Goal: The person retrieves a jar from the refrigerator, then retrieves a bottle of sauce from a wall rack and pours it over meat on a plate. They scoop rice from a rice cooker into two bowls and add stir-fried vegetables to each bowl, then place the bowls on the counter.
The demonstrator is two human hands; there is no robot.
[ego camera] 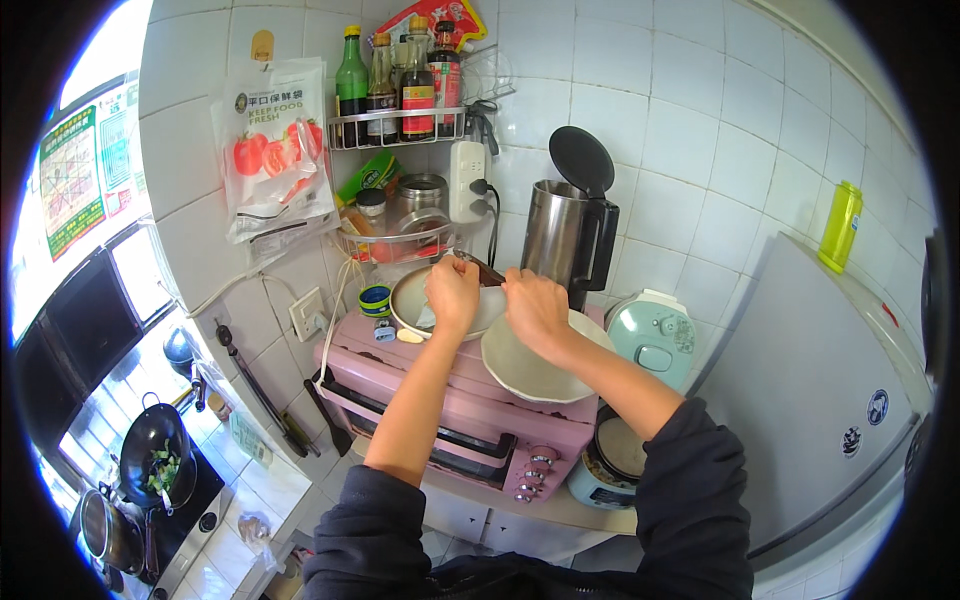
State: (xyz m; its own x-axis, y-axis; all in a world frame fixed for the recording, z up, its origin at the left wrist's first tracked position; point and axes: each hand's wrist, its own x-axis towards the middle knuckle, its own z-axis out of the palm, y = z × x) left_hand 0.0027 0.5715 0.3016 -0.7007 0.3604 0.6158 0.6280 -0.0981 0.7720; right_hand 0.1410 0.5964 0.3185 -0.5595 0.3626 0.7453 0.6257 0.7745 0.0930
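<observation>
My left hand [453, 294], its fingers pinched, is over a shallow plate [409, 300] on top of a pink toaster oven [465, 390]. A whitish, thin piece, perhaps plastic or paper, shows between my hands; its kind is unclear. My right hand [536, 307] has its fingers curled at that piece, above a pale, wavy-rimmed bowl [540, 371]. Behind both hands a dark brown item [484, 271] shows in part. What lies inside my fingers is hidden. A blue-and-green roll of tape [374, 300] lies left of the plate.
A steel kettle [555, 225] with its lid up stands behind my right hand. Sauce bottles [417, 90] fill a corner rack. Right are a mint-green appliance [654, 337] and a grey refrigerator [787, 390]. A wok [154, 450] with greens sits on the stove at far left.
</observation>
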